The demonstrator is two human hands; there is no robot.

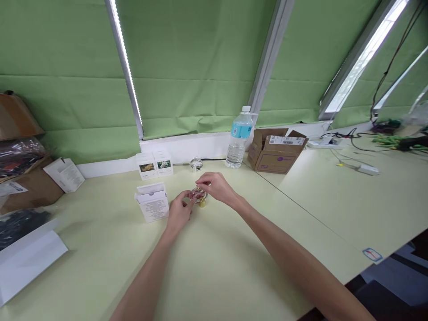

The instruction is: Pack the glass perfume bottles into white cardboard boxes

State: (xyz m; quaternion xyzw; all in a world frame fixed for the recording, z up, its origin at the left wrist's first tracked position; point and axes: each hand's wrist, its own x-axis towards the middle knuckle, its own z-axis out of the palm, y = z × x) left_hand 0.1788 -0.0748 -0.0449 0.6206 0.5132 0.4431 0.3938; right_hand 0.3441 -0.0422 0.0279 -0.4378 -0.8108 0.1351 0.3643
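Both my hands meet over a small glass bottle (198, 195) with pink contents and a gold cap, low above the pale table (214, 267). My left hand (179, 211) grips its left side. My right hand (216, 186) pinches it from above and the right. An open white carton (152, 203) stands just left of my left hand. Two small white boxes (154, 165) with pictures stand by the wall behind it. A clear round glass piece (196, 164) sits behind the bottle.
A water bottle (239, 138) and an open cardboard box (276, 150) stand at the back right. A power strip and cables (329, 142) lie farther right. Brown boxes and bags (20, 178) crowd the left edge, with a white sheet (28, 261) in front.
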